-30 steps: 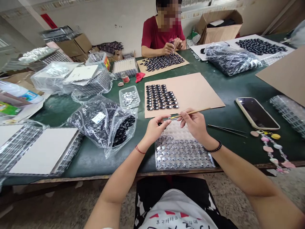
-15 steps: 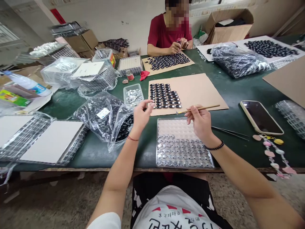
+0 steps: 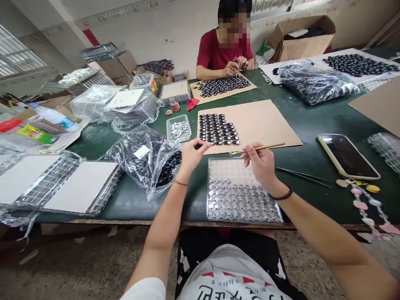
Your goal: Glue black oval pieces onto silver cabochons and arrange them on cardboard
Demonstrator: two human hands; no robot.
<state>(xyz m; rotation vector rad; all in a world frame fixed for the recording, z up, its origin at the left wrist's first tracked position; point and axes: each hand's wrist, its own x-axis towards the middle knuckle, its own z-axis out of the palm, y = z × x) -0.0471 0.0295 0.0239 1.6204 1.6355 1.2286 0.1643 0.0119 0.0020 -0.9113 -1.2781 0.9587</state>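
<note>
By the clear tray (image 3: 229, 168), right hand (image 3: 261, 160) pinched a stick (image 3: 270, 146), left hand (image 3: 192, 156) maybe a black piece (image 3: 199, 146); assembly probably wanted steady aim.

A green table (image 3: 140, 208) carries a cardboard sheet (image 3: 265, 125), a clear tray (image 3: 231, 168) near its front and, to their left, a plastic bag (image 3: 134, 146) beside a small tub (image 3: 175, 118). Tweezers (image 3: 287, 171), a phone (image 3: 348, 156) and a beaded strap (image 3: 360, 205) lie on the right; a jar (image 3: 174, 105) stands farther back.
</note>
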